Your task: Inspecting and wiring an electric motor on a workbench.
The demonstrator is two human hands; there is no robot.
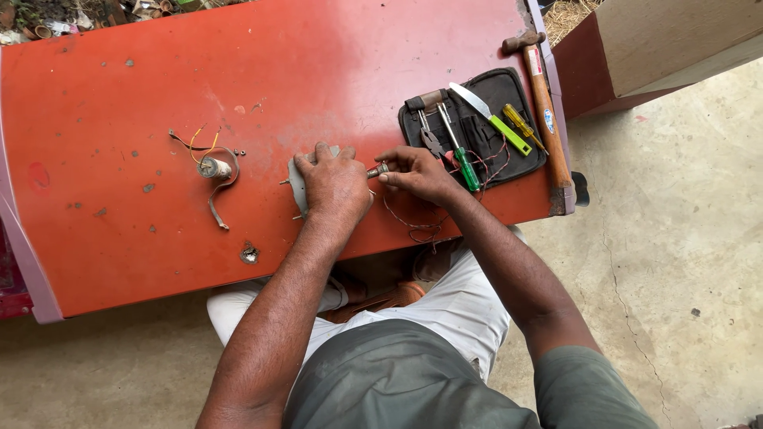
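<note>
My left hand (334,184) presses down on a small grey flat part (297,184) lying on the red table (159,103); the hand hides most of it. My right hand (415,172) pinches a small metal cylinder (377,169) between thumb and fingers, right beside the left hand. Thin reddish wire (407,222) trails from under the hands toward the table's near edge.
A small round part with yellow and brown wires and a metal strap (214,169) lies to the left. A black tool pouch (477,127) to the right holds pliers, green-handled screwdrivers and a blade. A wooden-handled hammer (544,103) lies along the right edge. Concrete floor surrounds the table.
</note>
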